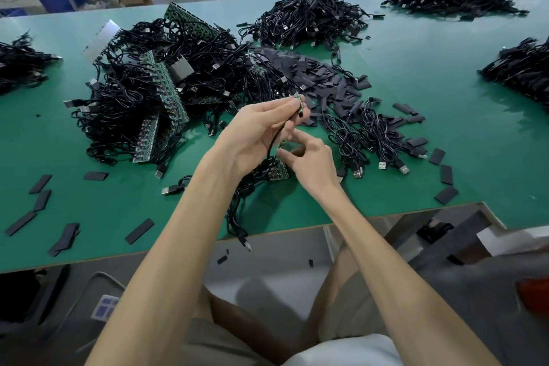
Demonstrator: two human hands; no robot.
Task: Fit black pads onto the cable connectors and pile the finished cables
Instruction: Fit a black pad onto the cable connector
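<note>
**Mid-run: connector in hand, no pad on it yet**

Your L hand (261, 128) pinches a bare green connector (299, 104) betw thumb and fingertips, held up over the table (445, 98). Its cable (274, 140) hangs from the palm down to a small bundle near the front edge. No black pad shows on that connector, so I'd judge this piece is at the start of its fitting step.

Your R hand (312, 163) sits just below and R of the L, fingers loosely curled, index out twd the cable. Can't tell whether it holds a pad or anything else: too small, partly hidden.

Going outward, the pads (326, 80) lie in a big loose heap just beyond your hands, w/ strays (41, 184) scattered along the near edge on both sides. Supply looks like no issue.

Left to do is prob most of the job. The large tangle (127, 104) at your L has green board strips (166, 89) in it w/ cables attached, and it looks unprocessed.

Done, as far as I can judge, is a small batch of coiled cables (371, 134) just R of your hands, some w/ black-covered ends. Whether the far pile (312, 18) is finished work or stock, I can't tell from here.
</note>
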